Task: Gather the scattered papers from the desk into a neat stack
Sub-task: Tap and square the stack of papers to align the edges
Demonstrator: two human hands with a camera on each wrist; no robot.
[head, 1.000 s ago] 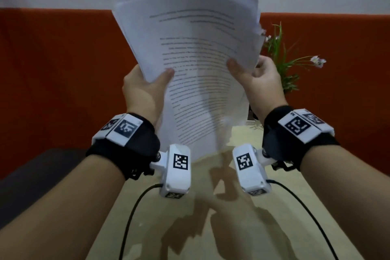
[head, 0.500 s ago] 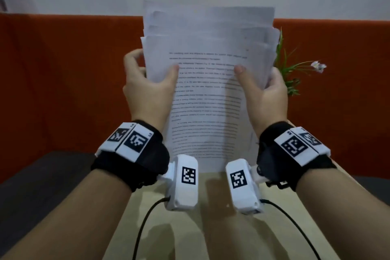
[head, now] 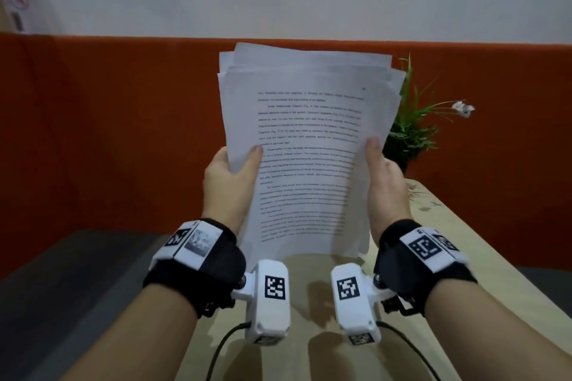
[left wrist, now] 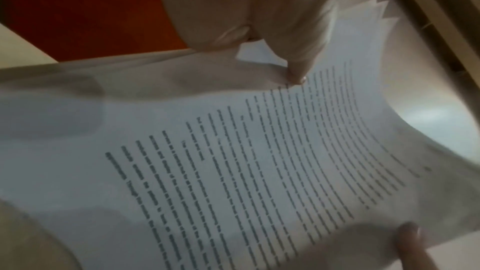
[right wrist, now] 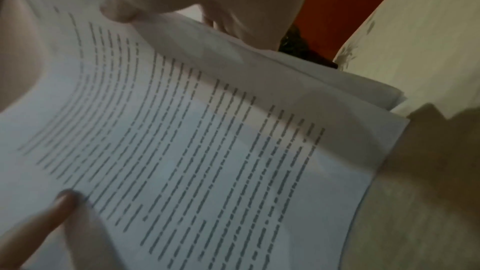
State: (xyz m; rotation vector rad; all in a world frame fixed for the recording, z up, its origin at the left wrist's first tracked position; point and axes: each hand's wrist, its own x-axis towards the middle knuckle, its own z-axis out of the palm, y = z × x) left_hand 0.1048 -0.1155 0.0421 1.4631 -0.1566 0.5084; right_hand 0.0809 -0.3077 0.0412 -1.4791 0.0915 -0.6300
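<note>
Squaring step: left hand (head: 230, 184) and right hand (head: 385, 182) pinch the upright sheaf of white printed papers (head: 309, 145) at nine and three o'clock above the beige desk (head: 448, 244); uneven top edges likely want tapping down.

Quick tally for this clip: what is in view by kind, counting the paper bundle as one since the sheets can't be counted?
Paper stack, gripped by left hand and right hand: 1
Hands: 2
Wrist cameras: 2
Potted plant: 1
Desk: 1
Total: 7
</note>
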